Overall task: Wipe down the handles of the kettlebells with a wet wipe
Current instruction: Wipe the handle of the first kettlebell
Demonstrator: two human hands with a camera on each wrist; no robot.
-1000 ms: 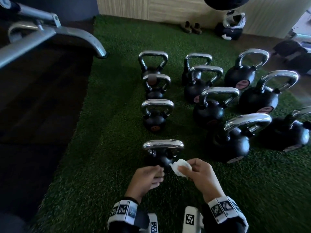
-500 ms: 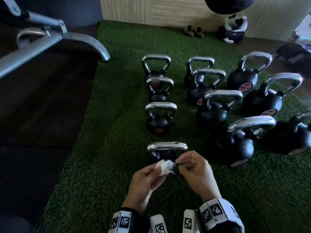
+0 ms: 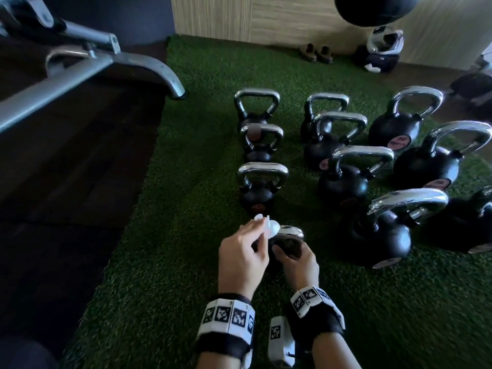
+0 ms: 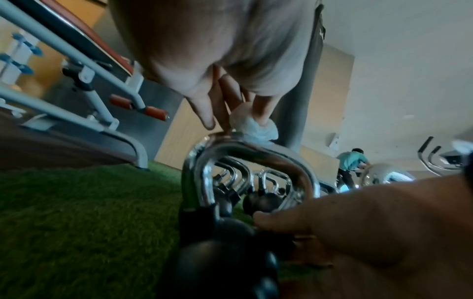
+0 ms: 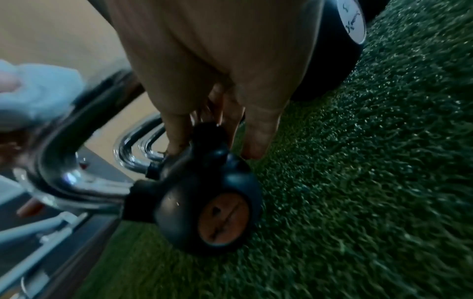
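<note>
The wet wipe [image 3: 267, 225] has passed from the right hand [image 3: 296, 262] to the left hand [image 3: 241, 258], which now pinches it bunched against the chrome handle [image 3: 291, 231] of the nearest kettlebell [image 5: 204, 208] on the turf [image 3: 170, 262]. The right hand's fingers curl around the body, steadying it, so wiping is probably starting. Its orange label is unreadable.

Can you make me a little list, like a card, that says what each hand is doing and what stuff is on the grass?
place: green turf
left hand: pinches a white wet wipe, pressing it on the chrome handle
right hand: holds the black body of the nearest kettlebell, steadying it
kettlebell label: round and orange
other kettlebells: stand upright in rows behind and to the right
also there: grey bench frame at far left
</note>
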